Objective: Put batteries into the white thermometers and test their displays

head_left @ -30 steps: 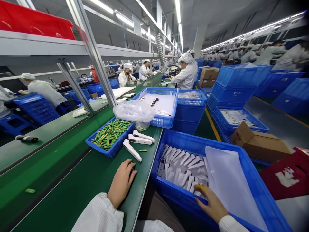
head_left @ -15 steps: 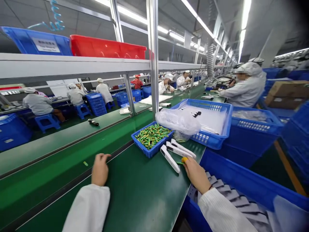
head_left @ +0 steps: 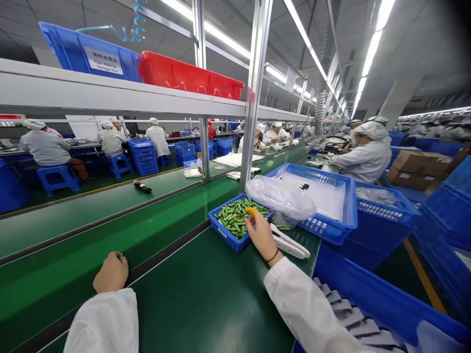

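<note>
My right hand (head_left: 262, 236) over the near edge of the battery tray (head_left: 237, 218), fingers curled, yellow-capped fingertip (head_left: 251, 211) on the green batteries (head_left: 231, 216), my left hand (head_left: 110, 272) fisted on a green battery (head_left: 120, 256) on the belt (head_left: 55, 289), white devices (head_left: 289, 243) just beside my right wrist.

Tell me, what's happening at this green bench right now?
A person in white sleeves works at a green conveyor table. Their right hand, with a yellow fingertip cover, reaches into a small blue tray of green batteries. Their left hand rests closed on a small green piece at the belt's edge. White handheld devices lie beside the tray, and more fill a big blue crate on the right. Other workers sit along the lines.
</note>
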{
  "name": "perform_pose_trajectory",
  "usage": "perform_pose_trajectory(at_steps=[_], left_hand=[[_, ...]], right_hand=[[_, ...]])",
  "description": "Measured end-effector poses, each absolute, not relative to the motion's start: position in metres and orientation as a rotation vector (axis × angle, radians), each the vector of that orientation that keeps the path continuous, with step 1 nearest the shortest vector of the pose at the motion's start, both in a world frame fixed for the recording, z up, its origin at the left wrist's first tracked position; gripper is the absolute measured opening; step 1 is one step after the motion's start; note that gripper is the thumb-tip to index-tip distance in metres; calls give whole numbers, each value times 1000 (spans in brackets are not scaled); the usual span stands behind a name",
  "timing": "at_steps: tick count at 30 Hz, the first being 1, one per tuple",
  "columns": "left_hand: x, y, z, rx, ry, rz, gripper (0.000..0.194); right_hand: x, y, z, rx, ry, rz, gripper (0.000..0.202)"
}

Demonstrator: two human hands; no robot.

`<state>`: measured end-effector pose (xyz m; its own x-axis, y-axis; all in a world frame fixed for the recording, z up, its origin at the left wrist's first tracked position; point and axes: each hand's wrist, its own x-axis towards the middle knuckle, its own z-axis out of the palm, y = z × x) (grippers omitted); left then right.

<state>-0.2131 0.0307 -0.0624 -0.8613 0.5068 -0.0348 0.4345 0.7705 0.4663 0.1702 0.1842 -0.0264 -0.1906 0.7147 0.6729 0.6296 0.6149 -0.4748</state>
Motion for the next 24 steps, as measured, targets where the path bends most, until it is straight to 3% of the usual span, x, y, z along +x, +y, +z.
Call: perform_pose_trajectory(at_steps=[7, 12, 17, 20, 24], left_hand=[[-146, 61, -61, 1128, 2474, 1128, 26], [-62, 128, -44, 1457, 1988, 1378, 27], [-11, 191, -22, 1571, 1837, 1437, 32], [-13, 183, -28, 1654, 1874, 1470, 40], [-45, 114, -63, 1734, 2061, 1394, 45]], right_hand=[[148, 113, -71, -805, -2172, 340, 27], [145, 115, -79, -779, -2404, 612, 27], [148, 121, -80, -815, -2454, 676, 27], [151, 123, -81, -881, -2450, 674, 27], [153, 126, -82, -934, -2463, 638, 25]])
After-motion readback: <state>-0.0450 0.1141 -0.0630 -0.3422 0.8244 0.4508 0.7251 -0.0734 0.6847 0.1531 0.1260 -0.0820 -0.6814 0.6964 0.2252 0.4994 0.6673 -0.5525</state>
